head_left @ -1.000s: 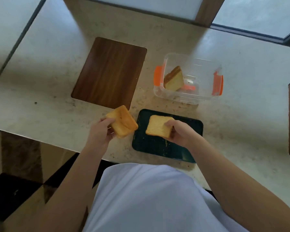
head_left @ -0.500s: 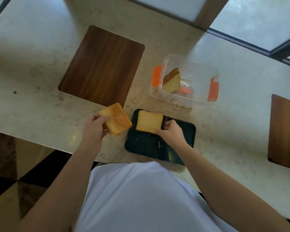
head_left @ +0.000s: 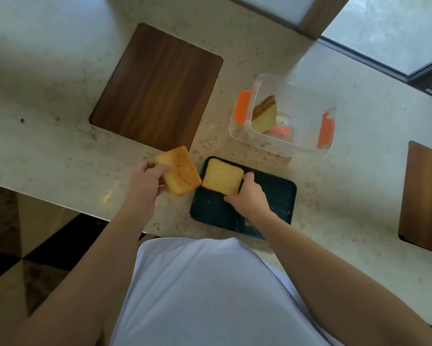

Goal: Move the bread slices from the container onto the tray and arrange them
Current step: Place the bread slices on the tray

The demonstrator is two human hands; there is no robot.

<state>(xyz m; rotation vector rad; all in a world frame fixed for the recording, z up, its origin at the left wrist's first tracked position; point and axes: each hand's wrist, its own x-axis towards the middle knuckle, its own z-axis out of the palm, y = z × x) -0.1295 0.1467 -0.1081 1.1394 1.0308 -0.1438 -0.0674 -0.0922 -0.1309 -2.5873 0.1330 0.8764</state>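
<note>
Bread slices are found in three places. One slice [head_left: 221,176] lies flat on the far left corner of the dark tray [head_left: 272,196], with the right hand [head_left: 247,196] pinching its right edge between thumb and fingers. A stack of what looks like two slices [head_left: 178,171] is gripped by the left hand [head_left: 145,182], held tilted above the desk [head_left: 60,136] just left of the tray and nearly touching the placed slice. One more piece [head_left: 264,115] leans upright against the left wall of the clear container [head_left: 297,143] beyond the tray. Judged risks: the stack is held by one end only, so a slice may slip free and land on the desk; soft bread may tear or dent under the pinch; bringing the stack down too close could push the placed slice out of line or leave it hanging over the rim.
</note>
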